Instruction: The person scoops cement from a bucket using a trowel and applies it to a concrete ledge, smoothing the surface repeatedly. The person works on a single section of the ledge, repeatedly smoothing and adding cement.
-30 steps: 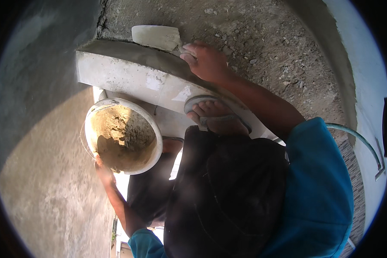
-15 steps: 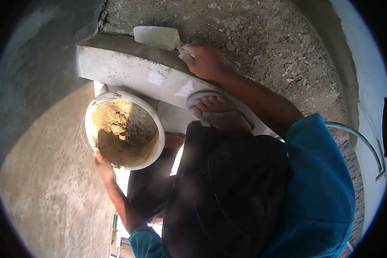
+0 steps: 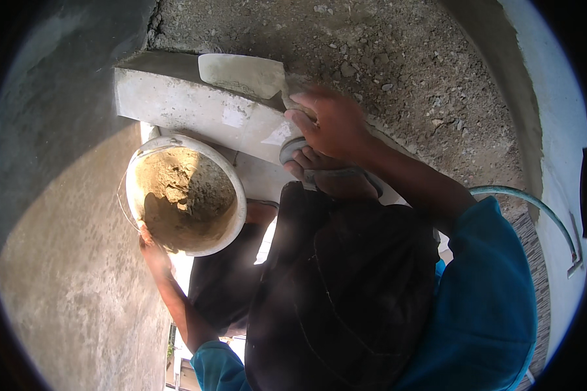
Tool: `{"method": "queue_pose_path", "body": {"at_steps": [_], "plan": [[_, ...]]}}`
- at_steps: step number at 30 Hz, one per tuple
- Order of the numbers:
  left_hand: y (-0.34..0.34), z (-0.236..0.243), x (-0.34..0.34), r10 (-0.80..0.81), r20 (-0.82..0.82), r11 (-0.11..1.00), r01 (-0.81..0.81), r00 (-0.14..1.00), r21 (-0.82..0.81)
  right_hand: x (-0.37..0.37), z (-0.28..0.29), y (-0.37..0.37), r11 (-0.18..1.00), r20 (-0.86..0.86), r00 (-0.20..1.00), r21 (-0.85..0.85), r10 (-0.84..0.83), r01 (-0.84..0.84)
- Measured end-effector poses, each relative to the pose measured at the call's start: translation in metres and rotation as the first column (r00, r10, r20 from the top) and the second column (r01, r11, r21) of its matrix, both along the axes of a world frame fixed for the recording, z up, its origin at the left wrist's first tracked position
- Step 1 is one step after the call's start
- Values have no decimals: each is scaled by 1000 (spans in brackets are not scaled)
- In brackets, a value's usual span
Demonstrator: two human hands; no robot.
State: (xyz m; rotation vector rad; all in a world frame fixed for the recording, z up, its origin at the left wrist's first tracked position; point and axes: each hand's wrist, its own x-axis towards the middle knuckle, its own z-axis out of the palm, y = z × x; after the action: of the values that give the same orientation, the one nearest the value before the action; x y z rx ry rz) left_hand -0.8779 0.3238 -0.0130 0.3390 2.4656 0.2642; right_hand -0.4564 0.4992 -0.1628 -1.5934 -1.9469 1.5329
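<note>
My right hand (image 3: pixel 329 124) is closed round the handle of a trowel (image 3: pixel 241 73). The trowel's broad, pale blade hangs over the concrete ledge (image 3: pixel 166 91), with its tip toward the left. My left hand (image 3: pixel 155 251) grips the lower left rim of a white bucket (image 3: pixel 240 195). Grey-brown mortar (image 3: pixel 176 182) lies inside the bucket, part in bright sun and part in shadow. The bucket's thin wire handle hangs at its left side.
My sandalled foot (image 3: pixel 319 163) rests on the ledge beside my right forearm. Rough rubble ground (image 3: pixel 411 65) spreads beyond the ledge. A smooth plastered wall (image 3: pixel 65 228) rises at the left. At the right, a green hose (image 3: pixel 528 195) runs by a pale wall.
My right hand has drawn the trowel nearer to me and slightly rightward, raising it off the ledge top. My left hand and the bucket have barely shifted.
</note>
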Motion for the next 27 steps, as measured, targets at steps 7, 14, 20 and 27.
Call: {"method": "queue_pose_path", "body": {"at_steps": [7,14,20,27], "plan": [[0,3,1,-32,9,999,32,999,6,-44,52,-8,942,-331,884,55,330,-332],[-14,1,-10,22,0,1000,-22,1000,-3,-48,-13,36,996,-98,992,-12,-85,84],[-27,-12,-21,105,8,989,-105,994,104,-62,-83,43,1000,66,997,-16,-26,27],[-31,-14,-21,66,-42,989,-60,997,135,-61,-49,27,994,-20,999,100,-40,42]]}}
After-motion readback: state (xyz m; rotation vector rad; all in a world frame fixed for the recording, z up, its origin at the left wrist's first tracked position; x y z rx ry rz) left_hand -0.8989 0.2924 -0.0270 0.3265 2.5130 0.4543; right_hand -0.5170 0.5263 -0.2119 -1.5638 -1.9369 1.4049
